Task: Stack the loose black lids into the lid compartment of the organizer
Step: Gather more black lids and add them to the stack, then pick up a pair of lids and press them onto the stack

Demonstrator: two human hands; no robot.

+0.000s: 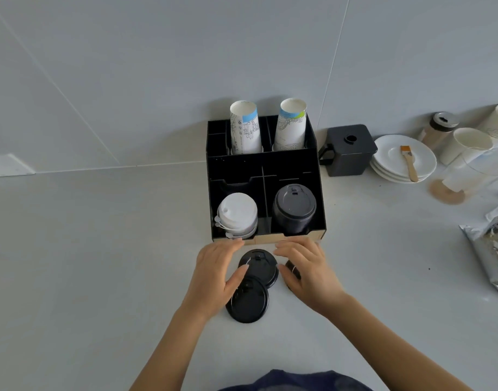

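The table (101, 263) is a pale grey, smooth, matte slab. The organizer (319, 210) sits on it at centre, far side of the hands: rigid black board w/ raw tan edges along the near front, split by thin dividers into compartments. Far row holds two printed paper cup stacks (267, 128), upright. Near-left compartment holds white lids (236, 213); near-right compartment holds a black lid stack (294, 207), approx. up to the compartment rim. Judgement: near-right is the lid compartment for this task.

Loose black lids lie on the table just near of the organizer front, between the two hands. Far lid (260, 265) and near lid (247, 301) are round, thin, glossy plastic w/ raised rim and sip tab; far lid overlaps the near one. No long axis: discs, flat. A third dark lid (292, 270) shows partly under the right hand; shape not fully visible.

Left hand (214, 275): fingers spread, curved, thumb tip touching the far lid's left edge; no pinch closed. Right hand (307, 269): fingers spread, cupped over the third lid; contact cannot be confirmed.

Key relation: target compartment lies far and slightly right of the lids; right hand is nearer to it. Next move likely needs a gather, then lift over the front wall.
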